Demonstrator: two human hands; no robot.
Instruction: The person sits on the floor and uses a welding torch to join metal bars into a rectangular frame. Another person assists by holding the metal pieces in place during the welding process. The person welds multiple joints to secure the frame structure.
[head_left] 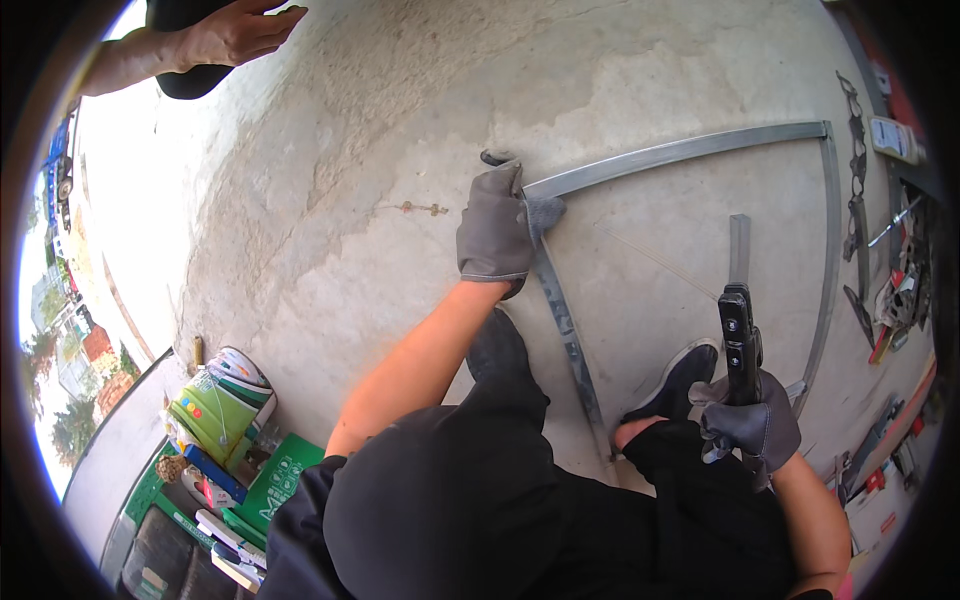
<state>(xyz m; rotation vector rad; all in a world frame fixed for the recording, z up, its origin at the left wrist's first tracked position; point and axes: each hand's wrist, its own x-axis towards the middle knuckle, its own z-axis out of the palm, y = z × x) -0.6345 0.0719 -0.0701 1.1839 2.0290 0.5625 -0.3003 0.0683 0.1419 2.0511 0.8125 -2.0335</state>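
Observation:
My left hand [495, 225], in a grey glove, grips the upper-left corner of a rectangular steel frame [675, 145] on the concrete floor; its fingertips are partly hidden. My gloved right hand [752, 423] holds a black clamp-like tool [740, 340] upright, with a thin rod [650, 250] sticking out toward that corner. Behind the tool is a short grey metal bar [740, 242]. My dark shoes and trousers are inside and beside the frame.
Another person's bare hand [240, 35] reaches in at top left. A green-and-white bucket [215, 405] and green box [280, 480] stand at lower left. Assorted tools [900, 300] and metal pieces line the right edge. A bright outdoor area borders the left.

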